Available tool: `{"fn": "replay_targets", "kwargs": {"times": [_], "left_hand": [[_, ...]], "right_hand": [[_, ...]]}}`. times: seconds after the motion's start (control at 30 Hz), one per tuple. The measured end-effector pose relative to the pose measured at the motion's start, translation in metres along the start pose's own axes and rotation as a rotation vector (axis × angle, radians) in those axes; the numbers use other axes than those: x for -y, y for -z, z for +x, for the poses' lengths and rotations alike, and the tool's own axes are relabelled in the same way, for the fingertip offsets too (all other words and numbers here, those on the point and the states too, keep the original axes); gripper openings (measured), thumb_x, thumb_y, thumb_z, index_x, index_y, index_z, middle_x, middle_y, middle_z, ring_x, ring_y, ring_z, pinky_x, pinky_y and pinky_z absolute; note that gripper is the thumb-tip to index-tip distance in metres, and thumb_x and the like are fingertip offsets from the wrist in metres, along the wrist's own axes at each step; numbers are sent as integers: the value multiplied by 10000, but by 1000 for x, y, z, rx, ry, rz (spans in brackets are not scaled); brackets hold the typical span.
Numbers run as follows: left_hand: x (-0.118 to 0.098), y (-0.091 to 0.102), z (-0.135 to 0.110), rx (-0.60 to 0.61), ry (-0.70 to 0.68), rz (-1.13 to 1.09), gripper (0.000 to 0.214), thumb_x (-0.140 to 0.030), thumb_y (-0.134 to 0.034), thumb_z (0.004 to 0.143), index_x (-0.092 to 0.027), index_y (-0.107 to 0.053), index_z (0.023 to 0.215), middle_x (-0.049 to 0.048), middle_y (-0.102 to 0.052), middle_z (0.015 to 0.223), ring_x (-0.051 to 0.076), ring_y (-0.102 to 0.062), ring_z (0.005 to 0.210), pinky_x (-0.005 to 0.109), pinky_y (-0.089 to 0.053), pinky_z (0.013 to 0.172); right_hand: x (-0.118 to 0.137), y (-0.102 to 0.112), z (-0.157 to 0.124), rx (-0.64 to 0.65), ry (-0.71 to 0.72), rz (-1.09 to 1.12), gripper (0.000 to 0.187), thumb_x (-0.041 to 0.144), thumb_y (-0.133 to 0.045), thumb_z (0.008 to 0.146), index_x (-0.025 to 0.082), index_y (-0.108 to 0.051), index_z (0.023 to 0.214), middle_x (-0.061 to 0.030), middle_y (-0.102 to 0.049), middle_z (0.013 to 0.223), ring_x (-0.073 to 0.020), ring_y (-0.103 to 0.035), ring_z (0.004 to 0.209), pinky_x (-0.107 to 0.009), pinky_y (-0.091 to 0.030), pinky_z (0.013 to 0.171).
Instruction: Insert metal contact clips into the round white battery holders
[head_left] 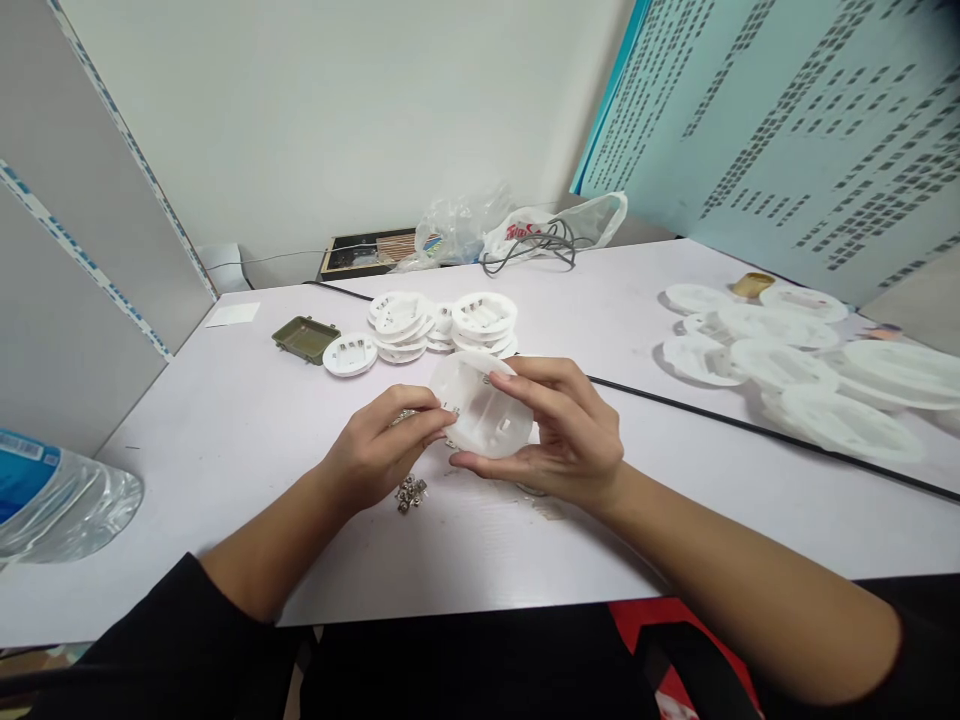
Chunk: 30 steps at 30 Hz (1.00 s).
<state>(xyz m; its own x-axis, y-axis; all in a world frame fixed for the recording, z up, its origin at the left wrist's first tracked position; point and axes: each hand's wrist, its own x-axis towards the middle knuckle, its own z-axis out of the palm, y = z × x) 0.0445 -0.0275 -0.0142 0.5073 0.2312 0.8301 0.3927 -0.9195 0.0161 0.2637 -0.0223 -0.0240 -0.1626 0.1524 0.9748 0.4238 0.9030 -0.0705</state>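
Note:
My right hand grips a round white plastic battery cover by its right side, fingers over the top and thumb below. The cover is tilted, showing moulded compartments and small dark metal bits near its edge. At its left edge, the thumb and fingers of my left hand are pinched together; whatever they hold is hidden. Just below that hand lies a small heap of metal contacts on the table. More small metal pieces show partly behind the left fingers.
Stacked white discs with metal contacts stand behind my hands, beside an olive-green tray. Plainer white discs spread at right. A black cable crosses the table. A water bottle lies at left; plastic bags sit at the back.

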Motion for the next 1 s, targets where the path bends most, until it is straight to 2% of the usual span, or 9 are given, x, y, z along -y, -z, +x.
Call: {"fn": "replay_targets", "kwargs": {"times": [0.23,0.33,0.43,0.53,0.63,0.73,0.87,0.93,1.0], "left_hand": [[0,-1,-2,-4,-26,22,299,-30,-592,951,-186,-661,1197,69,-663,1032,162,-687,909,274,-620,812],[0,-2,-2,-20,-12,24,299,-50,-583,963,-200,-664,1208,62,-667,1021,165,-682,890,284,-612,794],[1,-4,-1,-38,28,19,254,-94,-573,984,-215,-673,1184,58,-658,993,170,-666,860,296,-603,762],[2,-5,-2,-30,94,-41,174,-128,-590,989,-198,-684,1118,64,-638,963,171,-641,825,294,-588,699],[1,-6,-2,30,223,-155,100,-137,-632,969,-185,-682,1041,54,-623,920,161,-627,795,284,-584,665],[-1,-5,0,83,415,-293,84,-127,-641,948,-189,-682,989,46,-628,906,158,-638,787,278,-598,644],[-3,-2,5,137,682,-587,89,-220,-649,964,-161,-698,919,62,-655,894,148,-681,711,291,-626,637],[-3,1,7,173,802,-728,194,-312,-660,974,-146,-699,883,61,-667,833,147,-692,658,291,-626,623],[-3,3,9,189,896,-813,267,-399,-701,948,-143,-702,870,60,-677,805,149,-695,634,283,-616,597]], "right_hand": [[1,2,-1,9,57,-38,794,388,-894,771,230,-559,1473,-115,-686,1047,-254,-687,858,-381,-641,682],[-1,0,-1,7,1,-18,820,461,-894,754,256,-550,1469,-111,-674,1058,-262,-681,869,-402,-641,697],[-5,-2,-3,60,-81,28,865,600,-874,716,256,-554,1442,-120,-646,1078,-283,-666,935,-424,-649,711],[-10,-5,-5,136,-173,123,805,580,-849,760,279,-545,1441,-113,-619,1107,-270,-641,1004,-362,-655,640],[-15,-8,-8,172,-237,174,702,401,-843,823,303,-542,1450,-86,-621,1093,-222,-631,967,-291,-648,592],[-21,-8,-9,202,-291,177,619,355,-823,842,283,-587,1410,-54,-627,1025,-177,-618,843,-279,-649,601],[-27,-4,-8,274,-324,102,431,435,-789,873,201,-682,1219,-8,-638,829,-121,-558,619,-248,-548,538],[-27,-2,-6,292,-330,39,422,538,-780,855,174,-692,1049,21,-590,704,-106,-497,541,-245,-457,498],[-27,-2,-4,302,-353,8,464,631,-752,838,182,-637,865,45,-517,624,-96,-433,506,-244,-373,473]]}}
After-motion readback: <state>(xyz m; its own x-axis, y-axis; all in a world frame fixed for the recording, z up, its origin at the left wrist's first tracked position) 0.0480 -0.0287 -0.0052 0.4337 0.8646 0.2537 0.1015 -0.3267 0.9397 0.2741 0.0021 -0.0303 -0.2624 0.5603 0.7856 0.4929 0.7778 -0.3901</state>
